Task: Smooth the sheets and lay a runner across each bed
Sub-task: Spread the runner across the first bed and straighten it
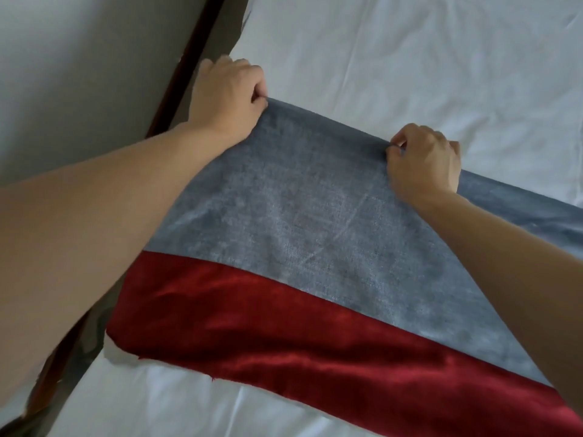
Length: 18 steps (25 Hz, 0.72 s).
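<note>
head view | your left hand (228,96) pinches the runner's (299,222) far corner by the bed's (410,74) edge | your right hand (424,160) pinches its far edge | runner lies flat across the white sheet (189,402), red band nearest you
</note>
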### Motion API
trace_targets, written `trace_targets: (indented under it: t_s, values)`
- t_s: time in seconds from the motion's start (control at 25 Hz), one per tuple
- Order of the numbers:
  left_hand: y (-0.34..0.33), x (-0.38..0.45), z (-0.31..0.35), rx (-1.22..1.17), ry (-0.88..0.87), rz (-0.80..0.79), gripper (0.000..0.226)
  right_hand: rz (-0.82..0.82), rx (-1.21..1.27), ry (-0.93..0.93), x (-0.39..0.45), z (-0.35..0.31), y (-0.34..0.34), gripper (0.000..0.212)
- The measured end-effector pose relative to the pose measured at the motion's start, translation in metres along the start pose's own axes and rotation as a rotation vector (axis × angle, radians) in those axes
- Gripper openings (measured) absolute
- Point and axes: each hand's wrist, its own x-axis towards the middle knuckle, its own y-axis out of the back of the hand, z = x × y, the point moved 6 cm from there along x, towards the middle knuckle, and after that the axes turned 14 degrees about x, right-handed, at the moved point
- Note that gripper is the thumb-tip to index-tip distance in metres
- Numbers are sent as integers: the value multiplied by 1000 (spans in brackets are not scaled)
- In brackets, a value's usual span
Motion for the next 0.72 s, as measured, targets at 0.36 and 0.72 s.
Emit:
trace_targets:
  t_s: [0.36, 0.72]
  values:
    - [-28, -32, -48, 78, 208, -99, 12, -53, -49, 198, -19, -36, -12, 35]
    - [-41, -72, -81, -43, 358, -153, 27, -259, -63, 510, -89, -106, -54, 39]
